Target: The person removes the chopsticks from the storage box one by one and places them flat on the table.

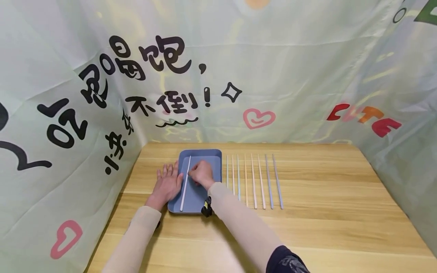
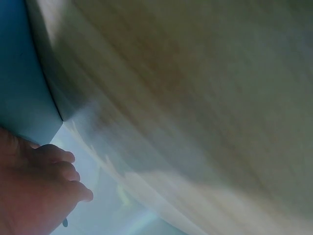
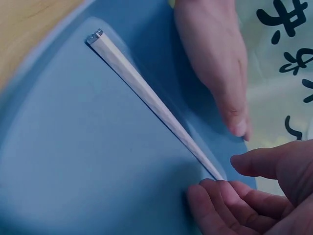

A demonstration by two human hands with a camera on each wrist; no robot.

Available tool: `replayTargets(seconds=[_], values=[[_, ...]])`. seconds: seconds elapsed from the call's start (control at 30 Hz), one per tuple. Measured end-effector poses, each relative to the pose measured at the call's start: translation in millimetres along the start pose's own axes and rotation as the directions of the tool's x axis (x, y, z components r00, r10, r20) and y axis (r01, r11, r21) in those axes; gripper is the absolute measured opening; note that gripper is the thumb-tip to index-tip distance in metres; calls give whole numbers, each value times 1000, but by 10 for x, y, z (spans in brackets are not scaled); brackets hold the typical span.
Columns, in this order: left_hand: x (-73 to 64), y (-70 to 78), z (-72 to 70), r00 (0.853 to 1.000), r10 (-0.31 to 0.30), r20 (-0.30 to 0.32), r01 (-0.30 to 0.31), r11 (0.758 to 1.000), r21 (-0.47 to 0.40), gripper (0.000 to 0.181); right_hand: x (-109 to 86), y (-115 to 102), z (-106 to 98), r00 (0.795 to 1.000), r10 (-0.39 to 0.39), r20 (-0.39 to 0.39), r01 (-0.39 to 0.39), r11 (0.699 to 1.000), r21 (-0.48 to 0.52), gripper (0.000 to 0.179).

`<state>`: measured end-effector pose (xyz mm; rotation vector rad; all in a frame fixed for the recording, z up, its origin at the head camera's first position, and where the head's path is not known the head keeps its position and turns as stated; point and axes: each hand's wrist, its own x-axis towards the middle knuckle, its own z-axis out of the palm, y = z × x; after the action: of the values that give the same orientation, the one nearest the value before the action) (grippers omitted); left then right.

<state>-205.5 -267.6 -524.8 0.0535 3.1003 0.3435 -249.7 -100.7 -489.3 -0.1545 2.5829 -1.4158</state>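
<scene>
A white chopstick lies lengthwise in the left part of a blue rectangular tray; its silvery end faces the near side. My right hand is over the tray, its fingertips right at the chopstick's middle in the head view. In the right wrist view the thumb stands apart from the curled fingers, which hide the chopstick's far part. My left hand rests at the tray's left edge, fingers straight and spread, thumb at the rim.
Right of the tray, several pastel chopsticks in blue, pink, yellow and purple lie side by side on the wooden table. A printed cloth hangs round the back and sides. My right forearm passes over the table near the chopsticks.
</scene>
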Motion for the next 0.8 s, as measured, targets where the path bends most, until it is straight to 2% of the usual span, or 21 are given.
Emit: replayTargets(seconds=[0.4,0.6,0.8], values=[[-7,21,-20,1000,-8,14,8,1000,-24,66,99,34,124,998,56,-20,-56,998,21,21],[-5,11,-15,1000,-15,16,15,1000,-18,66,85,23,154,999,50,-4,-50,999,-14,29],[8,7,-10,1000,-7,8,7,1000,-29,66,96,28,185,996,83,-19,-84,995,-53,37]])
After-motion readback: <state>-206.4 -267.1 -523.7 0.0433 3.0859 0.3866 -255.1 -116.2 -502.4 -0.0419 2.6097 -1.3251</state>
